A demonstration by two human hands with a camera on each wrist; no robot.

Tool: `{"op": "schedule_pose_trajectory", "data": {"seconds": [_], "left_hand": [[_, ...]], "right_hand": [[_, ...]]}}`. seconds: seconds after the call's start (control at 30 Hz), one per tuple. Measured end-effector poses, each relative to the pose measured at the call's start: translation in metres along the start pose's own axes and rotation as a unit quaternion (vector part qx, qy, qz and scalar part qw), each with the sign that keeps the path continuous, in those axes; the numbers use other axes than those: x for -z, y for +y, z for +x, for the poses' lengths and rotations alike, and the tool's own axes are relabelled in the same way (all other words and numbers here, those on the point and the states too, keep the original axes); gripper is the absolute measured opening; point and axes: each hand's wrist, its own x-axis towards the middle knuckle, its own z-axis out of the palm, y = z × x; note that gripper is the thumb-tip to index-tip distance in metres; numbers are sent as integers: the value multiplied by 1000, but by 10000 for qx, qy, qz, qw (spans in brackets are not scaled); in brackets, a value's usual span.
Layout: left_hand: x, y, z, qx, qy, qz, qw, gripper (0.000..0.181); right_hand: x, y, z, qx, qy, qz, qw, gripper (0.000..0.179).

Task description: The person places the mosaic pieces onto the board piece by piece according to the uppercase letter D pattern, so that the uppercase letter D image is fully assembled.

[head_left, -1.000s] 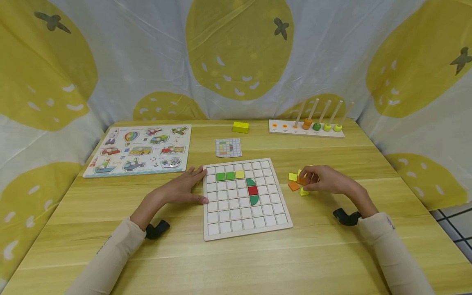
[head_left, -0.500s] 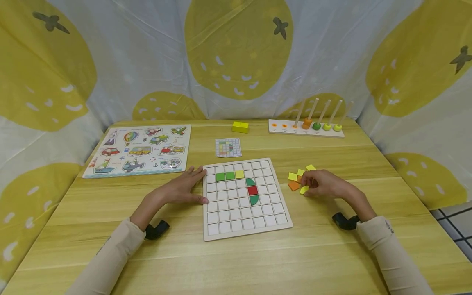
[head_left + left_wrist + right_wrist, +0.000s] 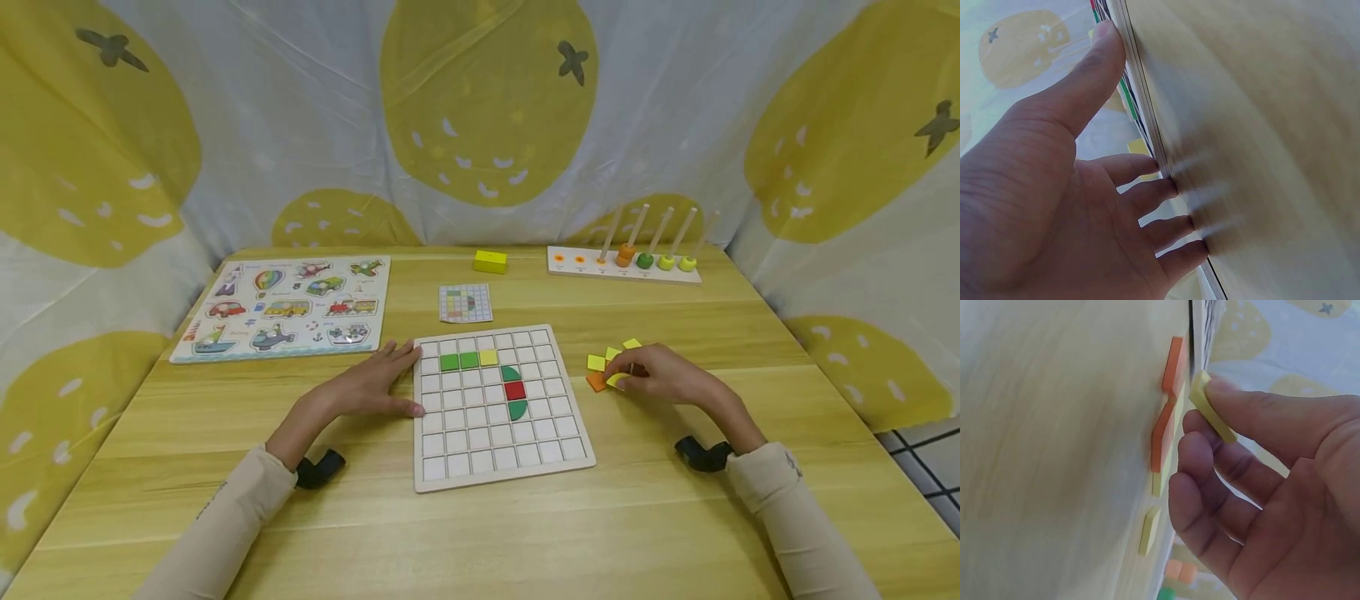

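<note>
My right hand (image 3: 667, 373) pinches a yellow tile (image 3: 1211, 407) between thumb and index finger, raised a little off the table. Under and beside it lie loose yellow tiles (image 3: 596, 362) and orange tiles (image 3: 596, 382), partly hidden by the fingers. My left hand (image 3: 367, 385) rests with spread fingers against the left edge of a white grid board (image 3: 480, 437), thumb and fingertips touching its rim. On the board sit two green squares (image 3: 459, 361), a yellow square (image 3: 488, 357), a red square (image 3: 514, 390) and two green rounded pieces (image 3: 517, 410).
Behind the board lies a small pattern card (image 3: 465, 303), with a yellow block (image 3: 491, 262) farther back. A vehicle picture puzzle (image 3: 285, 308) lies at the back left. At the back right stands a white peg base (image 3: 624, 265) with upright pegs and coloured beads.
My right hand has taken hold of a yellow tile from the pile and lifted it slightly. The left hand stays against the board.
</note>
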Motion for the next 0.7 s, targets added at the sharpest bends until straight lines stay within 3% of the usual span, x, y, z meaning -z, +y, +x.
{"op": "schedule_pose_trajectory", "data": {"seconds": [0.23, 0.4, 0.7], "left_hand": [[0, 1, 0, 1, -6, 55, 10000, 99], [-2, 0, 0, 9, -10, 51, 10000, 99], [-1, -1, 1, 29, -37, 90, 9999, 100]], "right_hand": [[-1, -9, 8, -102, 70, 151, 9998, 11], [-2, -19, 15, 57, 33, 415, 9991, 16], [-11, -32, 30, 140, -124, 1269, 9917, 10]]}}
